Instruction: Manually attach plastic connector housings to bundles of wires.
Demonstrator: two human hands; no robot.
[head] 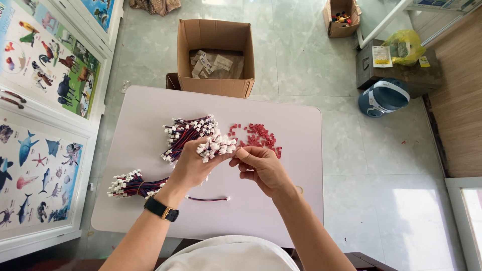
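While the left hand (190,165) grips a bundle (213,145) of short wires, the white plug ends of that bundle fan out above the fingers, over the middle of the table (281,211). Each wire is dark, with red and blue strands, and ends in a small white connector. The connectors in the grip sit close together in a ragged cluster.

The left hand is seen from the back, wrist bent upward, fingers wrapped around the wires just below the plugs. A black watch (161,209) sits on the left wrist. The right hand (261,169) lies just beside the bundle on its right, thumb raised, fingertips drawn together at the plug cluster. Whether it pinches a single plug or only touches the cluster cannot be told.

A second bundle (187,134) lies on the table behind the left hand, partly covered by it. A third bundle (131,184) lies at the left, its inner end hidden under the left wrist. One loose wire (208,199) lies flat between the forearms. A scatter of small red pieces (258,136) lies just beyond the right hand.

On the floor past the far edge stands an open carton (216,55); its contents are hard to make out. Both forearms are cut off by the lower frame edge.
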